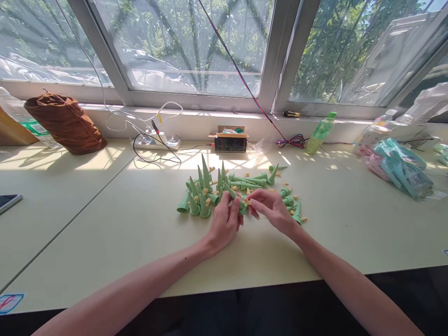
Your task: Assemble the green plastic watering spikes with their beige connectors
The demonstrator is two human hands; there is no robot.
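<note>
A pile of green cone-shaped plastic spikes [210, 189] lies on the pale table [140, 233], mixed with small yellow pieces [285, 183]. My left hand [224, 221] is closed round one green spike [231, 192], whose tip points up and to the left. My right hand [271, 207] pinches a small yellow piece [248, 201] at the wide end of that spike. Several spikes stand upright to the left of my hands; others lie flat behind them and to the right.
A brown bag [65, 122] sits at the back left, a phone [9, 201] at the left edge. A power strip [156, 140] with cables, a small box [231, 140], a green bottle [320, 133] and teal packets [402, 170] line the windowsill side.
</note>
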